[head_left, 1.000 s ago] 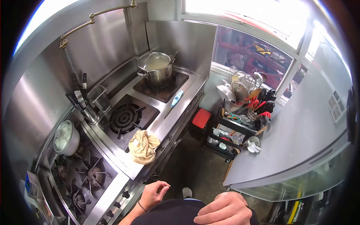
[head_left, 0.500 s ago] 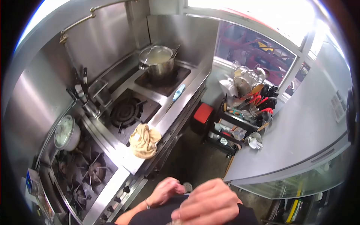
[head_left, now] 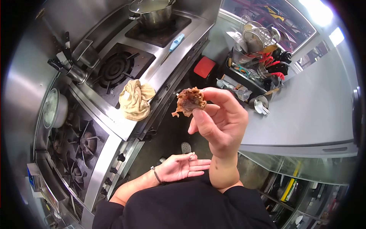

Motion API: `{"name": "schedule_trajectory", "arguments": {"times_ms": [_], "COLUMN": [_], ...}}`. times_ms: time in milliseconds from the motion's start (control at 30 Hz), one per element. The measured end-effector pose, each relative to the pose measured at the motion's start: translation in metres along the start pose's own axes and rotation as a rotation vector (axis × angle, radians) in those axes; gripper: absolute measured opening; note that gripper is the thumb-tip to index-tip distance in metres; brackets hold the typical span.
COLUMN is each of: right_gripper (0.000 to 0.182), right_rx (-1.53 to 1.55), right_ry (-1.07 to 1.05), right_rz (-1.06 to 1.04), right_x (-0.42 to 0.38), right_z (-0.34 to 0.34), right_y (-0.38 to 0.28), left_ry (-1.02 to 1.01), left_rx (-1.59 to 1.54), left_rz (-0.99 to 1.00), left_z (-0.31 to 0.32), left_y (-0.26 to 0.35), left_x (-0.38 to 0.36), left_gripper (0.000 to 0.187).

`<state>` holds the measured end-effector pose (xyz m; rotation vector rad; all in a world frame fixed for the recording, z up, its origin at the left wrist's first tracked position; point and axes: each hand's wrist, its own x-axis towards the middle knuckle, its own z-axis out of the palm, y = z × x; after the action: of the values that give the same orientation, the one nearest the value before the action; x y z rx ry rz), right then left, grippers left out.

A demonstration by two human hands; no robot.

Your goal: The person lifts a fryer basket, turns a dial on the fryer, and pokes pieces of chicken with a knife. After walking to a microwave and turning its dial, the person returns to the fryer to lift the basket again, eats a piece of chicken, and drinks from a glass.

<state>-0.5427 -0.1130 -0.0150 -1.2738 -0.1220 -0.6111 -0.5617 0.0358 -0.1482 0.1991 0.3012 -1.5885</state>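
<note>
Between thumb and fingers, my right hand pinches a browned piece of food, raised near the middle of the view. The food has a dark, moist inside and a rough, crumbly edge. Below it and to the left, my left hand is palm up with its fingers stretched out. A few small pale crumbs lie on it near the fingers. A crumpled beige cloth rests on the stove's steel edge, left of the food.
A steel pot stands on the far burner, near a blue-handled thermometer. A lidded pot is at the left. Knives stand in a steel holder. Utensils fill a black cart beside a grey counter.
My right hand has risen, bringing the food into view. My left hand has turned palm up and opened. The camera view has tilted down and shifted.
</note>
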Motion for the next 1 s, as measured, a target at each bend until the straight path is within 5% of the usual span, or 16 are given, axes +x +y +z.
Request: {"name": "schedule_trajectory", "arguments": {"times_ms": [400,633,767,800,833,867,1000], "right_gripper": [0.027,0.027,0.035,0.03,0.027,0.024,0.012], "right_rx": [-0.208,0.507,0.527,0.445,0.408,0.373,0.768], "right_ry": [-0.11,-0.188,-0.374,-0.525,-0.688,-0.846,-1.151], "right_rz": [0.019,0.6,0.735,0.671,0.473,0.268,0.14], "right_x": [0.002,-0.001,0.006,0.006,0.007,0.01,0.018], "right_z": [-0.016,-0.028,-0.025,-0.025,-0.023,-0.02,0.017], "right_y": [0.015,0.019,0.003,0.0,-0.005,-0.012,-0.045], "left_ry": [0.058,0.099,0.126,0.114,0.426,0.096,0.116], "left_rx": [0.034,0.02,0.032,0.037,0.536,-0.07,-0.051], "left_rz": [0.123,0.368,0.507,0.58,0.624,0.528,0.684], "left_z": [-0.019,-0.018,-0.015,-0.011,0.009,-0.034,-0.027], "left_y": [0.008,0.024,0.025,0.026,0.021,0.027,0.017], "left_x": [0.005,-0.012,-0.023,-0.026,-0.037,-0.029,-0.036], "left_gripper": [0.022,0.023,0.022,0.022,0.021,0.021,0.019]}}
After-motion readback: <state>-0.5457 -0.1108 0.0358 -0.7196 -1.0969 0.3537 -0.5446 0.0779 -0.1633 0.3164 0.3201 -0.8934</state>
